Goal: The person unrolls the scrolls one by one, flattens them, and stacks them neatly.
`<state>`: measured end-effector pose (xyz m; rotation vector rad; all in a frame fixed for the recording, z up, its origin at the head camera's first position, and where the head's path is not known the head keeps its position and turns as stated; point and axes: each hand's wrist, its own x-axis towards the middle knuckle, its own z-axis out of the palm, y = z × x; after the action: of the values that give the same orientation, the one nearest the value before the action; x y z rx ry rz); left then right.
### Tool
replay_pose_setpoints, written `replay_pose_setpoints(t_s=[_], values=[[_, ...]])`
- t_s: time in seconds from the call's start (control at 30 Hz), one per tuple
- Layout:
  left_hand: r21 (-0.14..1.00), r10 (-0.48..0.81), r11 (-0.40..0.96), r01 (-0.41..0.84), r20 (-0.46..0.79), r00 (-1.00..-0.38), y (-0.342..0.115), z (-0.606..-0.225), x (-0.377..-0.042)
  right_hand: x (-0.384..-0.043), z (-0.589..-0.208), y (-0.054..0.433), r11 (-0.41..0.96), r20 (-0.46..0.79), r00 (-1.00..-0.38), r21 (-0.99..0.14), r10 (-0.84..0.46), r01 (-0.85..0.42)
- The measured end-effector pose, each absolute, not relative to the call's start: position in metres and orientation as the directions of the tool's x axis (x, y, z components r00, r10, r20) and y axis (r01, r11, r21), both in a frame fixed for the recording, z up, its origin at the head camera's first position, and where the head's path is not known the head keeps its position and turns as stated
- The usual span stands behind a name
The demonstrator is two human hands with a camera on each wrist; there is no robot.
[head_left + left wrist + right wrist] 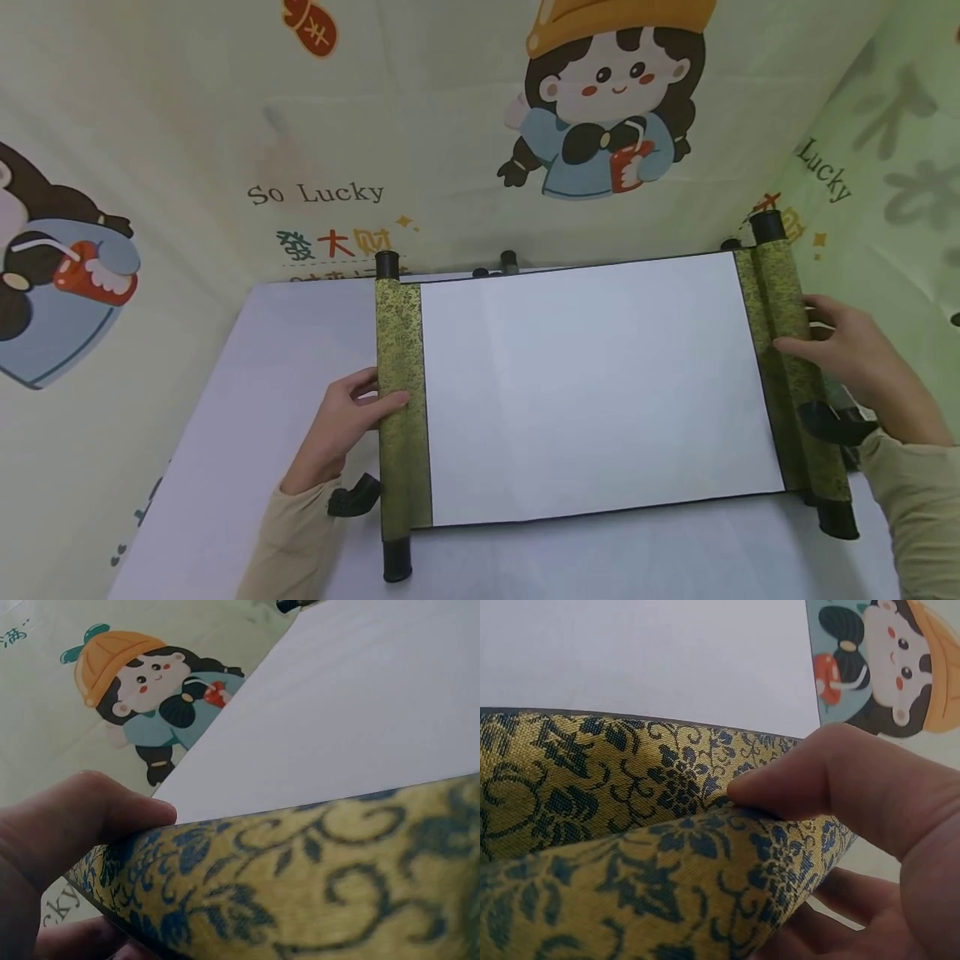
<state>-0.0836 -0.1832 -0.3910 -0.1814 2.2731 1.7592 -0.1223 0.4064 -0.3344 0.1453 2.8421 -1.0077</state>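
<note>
A hanging scroll (600, 383) with a blank white sheet is stretched between my two hands, its ends rolled in gold brocade with dark floral patterning. My left hand (348, 425) grips the left roller (393, 467), thumb across its front and fingers behind. On the opposite side my right hand (862, 358) holds the right roller (783, 292), thumb on the brocade. Black knobs (397, 560) cap the roller ends. In the left wrist view the thumb (135, 806) presses the brocade edge; in the right wrist view the thumb (780, 780) lies over the patterned fabric, fingers underneath.
Beneath the scroll is a white table (300, 333). Pale cloth with cartoon figures and "So Lucky" lettering (315, 194) hangs behind and at both sides. Small black ends (509, 262) of other items show past the scroll's top edge.
</note>
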Motion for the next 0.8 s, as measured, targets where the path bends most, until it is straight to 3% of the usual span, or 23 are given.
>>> replay_pose_setpoints(t_s=[0.8], values=[[0.950,0.129,0.183,-0.254,-0.280,-0.951,-0.104,-0.393,-0.109,-0.136,-0.340,0.464,0.800,-0.119,-0.959,-0.531,0.258,0.281]])
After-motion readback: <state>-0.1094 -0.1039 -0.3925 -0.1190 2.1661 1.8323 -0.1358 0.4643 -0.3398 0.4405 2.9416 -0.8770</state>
